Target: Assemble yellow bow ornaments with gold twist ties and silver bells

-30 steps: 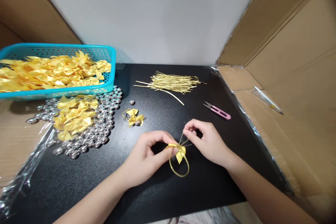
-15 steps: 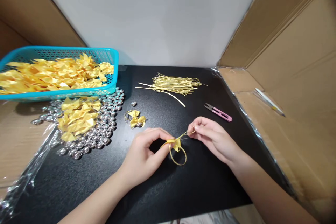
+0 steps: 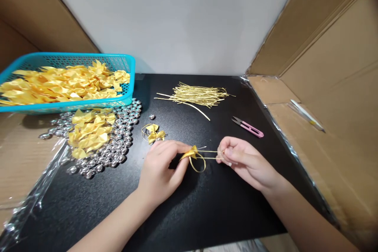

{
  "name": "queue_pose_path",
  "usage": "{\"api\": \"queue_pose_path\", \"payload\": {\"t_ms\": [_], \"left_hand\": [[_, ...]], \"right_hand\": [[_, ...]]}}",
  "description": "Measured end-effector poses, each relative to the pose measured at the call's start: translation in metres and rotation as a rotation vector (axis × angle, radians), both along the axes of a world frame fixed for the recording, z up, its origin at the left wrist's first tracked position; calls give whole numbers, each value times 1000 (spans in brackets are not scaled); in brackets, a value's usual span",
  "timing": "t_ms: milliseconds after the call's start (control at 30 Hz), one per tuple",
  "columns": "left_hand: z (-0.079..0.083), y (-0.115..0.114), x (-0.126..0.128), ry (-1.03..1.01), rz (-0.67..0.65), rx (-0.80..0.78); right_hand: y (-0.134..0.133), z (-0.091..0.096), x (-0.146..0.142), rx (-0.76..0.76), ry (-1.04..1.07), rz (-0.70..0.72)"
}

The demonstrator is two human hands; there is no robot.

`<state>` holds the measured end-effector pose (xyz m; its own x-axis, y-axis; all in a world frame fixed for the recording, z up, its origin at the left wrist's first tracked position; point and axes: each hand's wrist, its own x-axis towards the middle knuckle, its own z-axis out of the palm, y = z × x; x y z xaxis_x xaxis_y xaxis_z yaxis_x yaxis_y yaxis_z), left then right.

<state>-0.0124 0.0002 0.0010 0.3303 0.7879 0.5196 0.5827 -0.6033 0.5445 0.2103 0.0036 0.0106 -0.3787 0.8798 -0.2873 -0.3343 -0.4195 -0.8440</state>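
My left hand [image 3: 165, 171] pinches a yellow ribbon bow [image 3: 190, 152] between thumb and forefinger, low over the black table. A loop of gold cord [image 3: 198, 171] hangs from the bow. To its right, my right hand [image 3: 246, 161] is closed on the cord's other part, and two gold strands [image 3: 210, 158] stretch straight between the hands. A thin, pale pointed piece [image 3: 202, 148] sticks out beside the bow; its kind is unclear. Just beyond my left hand lie a finished-looking bow with a cord loop [image 3: 152, 134] and a single silver bell [image 3: 151, 117].
A turquoise basket [image 3: 132, 80] of yellow bows stands at the left. Before it, silver bells [image 3: 119, 147] surround a pile of yellow bows [image 3: 90, 134]. Cut gold cords [image 3: 197, 95] lie at the back, pink thread snips [image 3: 249, 127] at the right. Cardboard walls [image 3: 330, 39] flank the table.
My right hand has moved slightly right and down, drawing the gold strands out taut. The bow has turned in my left hand, and the hanging loop looks smaller.
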Motion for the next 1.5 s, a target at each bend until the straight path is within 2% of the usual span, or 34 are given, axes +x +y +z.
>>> {"api": "queue_pose_path", "payload": {"t_ms": [167, 367, 500, 633, 767, 833, 933, 1033, 1100, 1200, 1300, 1500], "left_hand": [[0, 1, 0, 14, 62, 33], [0, 1, 1, -6, 74, 24], [-1, 1, 2, -7, 74, -5], [-2, 1, 3, -8, 78, -9], [-3, 1, 3, -6, 81, -19], [-2, 1, 2, -1, 85, -33], [0, 1, 2, 16, 55, -56], [1, 1, 4, 30, -37, -91], [1, 1, 5, 38, -108, -124], [0, 0, 7, 46, -217, -193], [0, -2, 6, 39, -283, -240], [1, -1, 5, 17, -244, -203]], "right_hand": [[-2, 3, -2, 81, -277, -35], [-8, 6, -9, 181, -561, 72], [-13, 6, -13, 221, -667, 127], [-13, 6, -15, 226, -757, 59], [-13, 6, -15, 269, -811, 50], [-14, 7, -16, 354, -776, 15], [-14, 7, -15, 574, -737, -85], [-13, 7, -13, 762, -754, -192], [-9, 7, -11, 825, -765, -231], [-3, 6, -9, 806, -762, -229], [0, 4, -8, 685, -740, -189], [-1, 4, -3, 406, -723, -94]]}}
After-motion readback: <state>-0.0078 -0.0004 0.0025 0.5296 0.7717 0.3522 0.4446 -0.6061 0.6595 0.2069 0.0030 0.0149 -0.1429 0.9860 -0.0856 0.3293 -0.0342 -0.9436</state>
